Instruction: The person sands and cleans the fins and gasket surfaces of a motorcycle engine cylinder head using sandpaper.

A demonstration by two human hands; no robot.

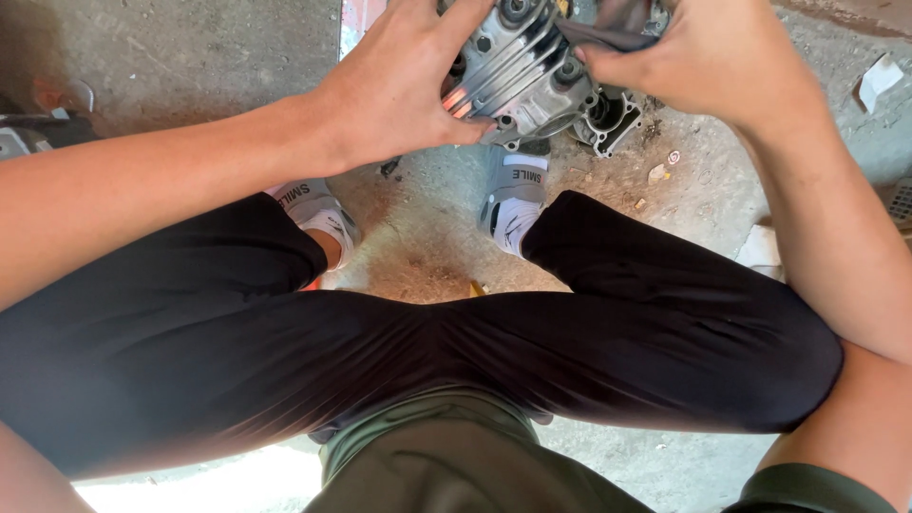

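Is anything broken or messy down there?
Nothing looks broken. The left hand steadies a grey metal engine part while the right hand presses a dark strip on it. Small scraps litter the dusty concrete floor.

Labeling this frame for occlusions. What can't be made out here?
Head view only:
- Grey metal engine part: top cut off by the frame edge, sides covered by both hands.
- Left hand: fingertips cut off at the top edge.
- Right hand: pinches a dark strip; what it is cannot be told.
- Ground beneath the black trousers: hidden.
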